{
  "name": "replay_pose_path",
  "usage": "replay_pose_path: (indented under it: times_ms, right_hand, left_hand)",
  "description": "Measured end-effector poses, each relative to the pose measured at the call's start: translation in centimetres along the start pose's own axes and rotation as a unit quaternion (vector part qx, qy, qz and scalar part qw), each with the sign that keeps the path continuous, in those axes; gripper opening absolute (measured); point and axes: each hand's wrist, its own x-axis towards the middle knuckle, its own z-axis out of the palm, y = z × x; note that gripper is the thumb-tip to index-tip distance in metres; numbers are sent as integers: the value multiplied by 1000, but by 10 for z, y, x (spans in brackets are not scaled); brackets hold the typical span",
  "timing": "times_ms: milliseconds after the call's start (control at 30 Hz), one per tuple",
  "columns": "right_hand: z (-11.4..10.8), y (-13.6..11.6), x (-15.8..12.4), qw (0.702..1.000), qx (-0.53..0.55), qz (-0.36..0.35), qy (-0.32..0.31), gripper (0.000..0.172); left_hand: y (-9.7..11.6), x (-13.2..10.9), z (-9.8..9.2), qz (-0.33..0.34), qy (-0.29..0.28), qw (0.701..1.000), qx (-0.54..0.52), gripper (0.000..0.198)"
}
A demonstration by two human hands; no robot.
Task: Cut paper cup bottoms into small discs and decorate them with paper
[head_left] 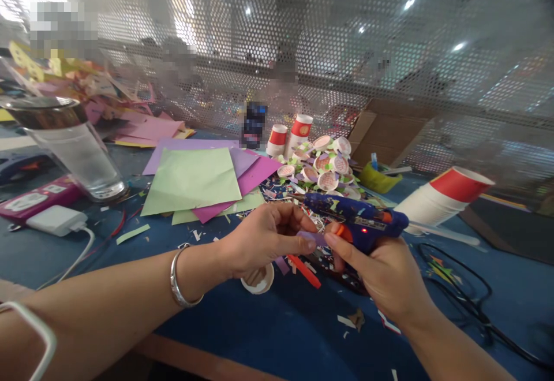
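In my right hand (381, 268) is a blue hot glue gun (355, 213) with a small red light lit on its side; its nozzle points left. A clear glue stick (445, 234) sticks out of its back. My left hand (268, 236) pinches a small purple paper piece (312, 239) between thumb and fingers, and my right thumb and fingertip reach its other end. Under my left hand stands a small cut-down paper cup (258, 280) with brown material inside. An orange-red stick-like tool (305, 271) lies on the table beside it.
Coloured paper sheets (194, 179) lie left of centre. Behind the glue gun is a heap of cut cups with paper leaves (326, 164). Stacked paper cups (445, 196) lean at right, near a black cable (480, 312). A glass of water (82, 156) stands left.
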Motion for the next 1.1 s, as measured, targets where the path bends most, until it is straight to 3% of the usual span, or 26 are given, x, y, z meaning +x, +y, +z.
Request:
replay_pose_path:
  times_ms: [167, 433, 567, 667, 833, 933, 1100]
  right_hand:
    - [-1, 3, 0, 1000, -20, -17, 4, 39]
    - [-4, 9, 2, 998, -42, -53, 12, 41]
    - [-7, 10, 1, 997, -42, -60, 20, 42]
    - [-7, 8, 1, 997, -38, -57, 24, 43]
    - [-6, 7, 2, 998, -15, -52, 22, 39]
    - [-5, 9, 3, 999, -2, -45, 14, 33]
    - [-6, 11, 4, 999, -27, -27, 1, 36]
  left_hand:
    - [-3, 2, -3, -4, -17, 1000, 22, 20]
    - [17, 4, -22, 23, -46, 974, 222, 17]
    - [35, 0, -32, 8, -93, 928, 361, 20]
    - [45, -8, -35, -14, -135, 859, 493, 18]
    - [53, -17, -37, -8, -186, 766, 615, 22]
    - [53, -17, -38, -14, -196, 744, 639, 23]
    - [52, -18, -36, -3, -212, 743, 635, 13]
